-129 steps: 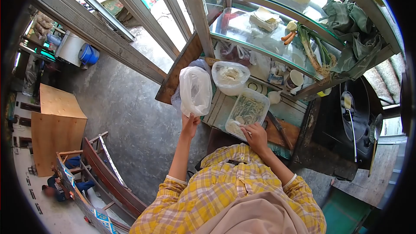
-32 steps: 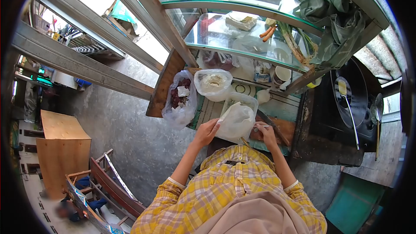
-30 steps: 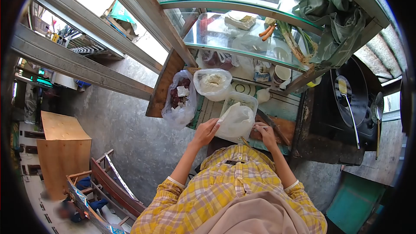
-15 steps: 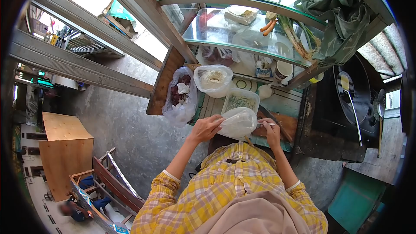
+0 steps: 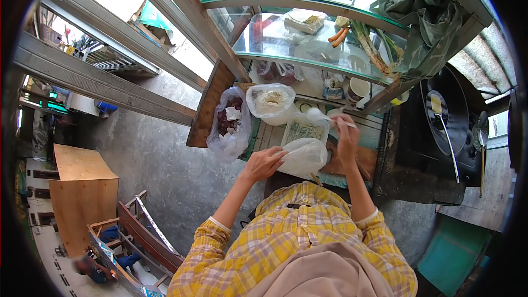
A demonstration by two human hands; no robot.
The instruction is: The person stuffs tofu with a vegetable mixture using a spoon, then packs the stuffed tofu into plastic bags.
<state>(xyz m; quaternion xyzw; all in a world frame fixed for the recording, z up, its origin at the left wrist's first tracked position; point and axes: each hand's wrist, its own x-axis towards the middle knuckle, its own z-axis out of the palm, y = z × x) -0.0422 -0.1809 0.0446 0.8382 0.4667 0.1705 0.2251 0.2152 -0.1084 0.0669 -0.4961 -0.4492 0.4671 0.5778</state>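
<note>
My left hand (image 5: pixel 265 164) pinches the rim of a clear plastic bag (image 5: pixel 303 155) that stands open close to my body. Raised to its upper right, my right hand (image 5: pixel 345 135) is closed on the handle of a white spoon (image 5: pixel 317 114). The spoon's bowl is above a rectangular tub (image 5: pixel 306 131) holding a pale, green-flecked food. Left of the tub, a bag-lined bowl (image 5: pixel 271 102) contains white powder. Further left lies a plastic bag of dark red pieces (image 5: pixel 230 120) with a white lump on top.
Glass shelves (image 5: pixel 308 60) hold carrots and green onions behind the work surface. A black wok (image 5: pixel 446 113) with a spatula sits on the stove at right. A wooden post (image 5: pixel 190 16) rises at the left. At lower left, a person (image 5: pixel 96 268) is near a bench.
My right hand has risen from beside the clear bag, bringing the spoon up and over the tub. My left hand has stayed at the bag's rim.
</note>
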